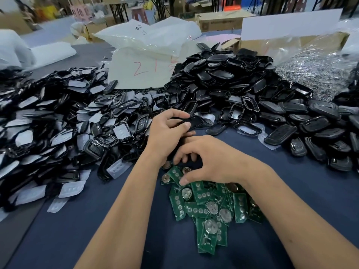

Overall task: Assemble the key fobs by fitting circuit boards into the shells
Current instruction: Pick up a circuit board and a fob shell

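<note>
My left hand [167, 131] holds a black key fob shell [194, 121] between thumb and fingers, just above the table's middle. Right below it, my right hand [206, 162] reaches with curled fingers onto the top of a pile of green circuit boards [209, 208], its thumb and fingertips touching a green board [174, 174] at the pile's far edge. Whether the board is lifted I cannot tell. Several boards carry round silver coin cells.
A big heap of black shells [242, 90] lies at the back right. A heap of shell halves with grey button pads [58, 123] fills the left. White bags [147, 41], cardboard boxes [291, 43] and a bag of metal parts [314, 74] stand behind. The blue table cloth [301, 191] shows at the front.
</note>
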The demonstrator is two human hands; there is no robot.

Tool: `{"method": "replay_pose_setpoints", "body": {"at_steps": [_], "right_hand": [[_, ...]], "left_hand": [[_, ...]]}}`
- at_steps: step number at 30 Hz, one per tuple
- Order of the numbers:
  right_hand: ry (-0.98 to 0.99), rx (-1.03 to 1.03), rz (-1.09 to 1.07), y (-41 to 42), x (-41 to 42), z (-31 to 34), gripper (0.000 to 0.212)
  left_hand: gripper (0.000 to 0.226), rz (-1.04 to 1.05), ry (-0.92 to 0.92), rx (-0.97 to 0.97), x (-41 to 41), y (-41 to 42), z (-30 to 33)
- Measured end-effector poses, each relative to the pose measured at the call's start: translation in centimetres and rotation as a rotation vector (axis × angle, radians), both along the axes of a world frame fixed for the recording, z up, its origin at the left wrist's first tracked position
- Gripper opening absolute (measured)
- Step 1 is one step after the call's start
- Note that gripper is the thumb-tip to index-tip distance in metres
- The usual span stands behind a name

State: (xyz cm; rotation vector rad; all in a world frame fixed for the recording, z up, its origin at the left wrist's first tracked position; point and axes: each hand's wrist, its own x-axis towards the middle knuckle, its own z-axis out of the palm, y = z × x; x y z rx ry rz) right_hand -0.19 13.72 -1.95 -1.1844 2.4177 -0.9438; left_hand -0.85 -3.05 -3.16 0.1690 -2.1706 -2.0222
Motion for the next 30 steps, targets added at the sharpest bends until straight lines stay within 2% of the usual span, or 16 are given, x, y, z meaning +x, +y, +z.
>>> {"method": "replay_pose_setpoints", "body": {"at_steps": [3, 7, 13, 18, 20, 22, 23, 26, 30], "right_hand": [[-0.06, -0.073, -0.058, 0.2, -0.2, -0.4, 0.026], [-0.098, -0.116, -0.074, 0.5, -0.4, -0.8, 0.021], [-0.043, -0.198, -0.151, 0.5, -0.8, -1.0, 0.011], [-0.009, -0.287, -0.296, 0.4, -0.8, -1.3, 0.015], [-0.021, -0.306, -0.298, 0.4, -0.8, -1.3, 0.015], [-0.045, -0.289, -0.26, 0.5, -0.8, -1.0, 0.005], [-0.053, -0.256, -0.224, 0.6, -0.8, -0.9, 0.006], [0.019, -0.128, -0.129, 0.6, -0.8, -1.0, 0.034], [-0.005, -0.278, -0.229, 0.5, -0.9, -1.5, 0.042]], "left_hand": [[0.017, 0.001, 0.005, 0.005, 0.0, -0.1, -0.1], [0.018, 0.012, 0.006, 0.002, 0.0, -0.1, -0.3], [0.018, 0.042, 0.008, 0.019, 0.0, 0.1, -0.1], [0.017, 0.079, 0.013, 0.025, -0.1, 0.3, -0.2], [0.018, 0.086, 0.01, 0.035, -0.2, 0.3, -0.2], [0.019, 0.094, 0.013, 0.032, -0.2, 0.3, -0.2], [0.019, 0.097, 0.016, 0.034, -0.2, 0.3, -0.2], [0.019, 0.087, 0.013, 0.077, -0.2, 0.4, -0.3], [0.02, 0.113, -0.002, -0.016, -0.3, 0.2, -0.5]]}}
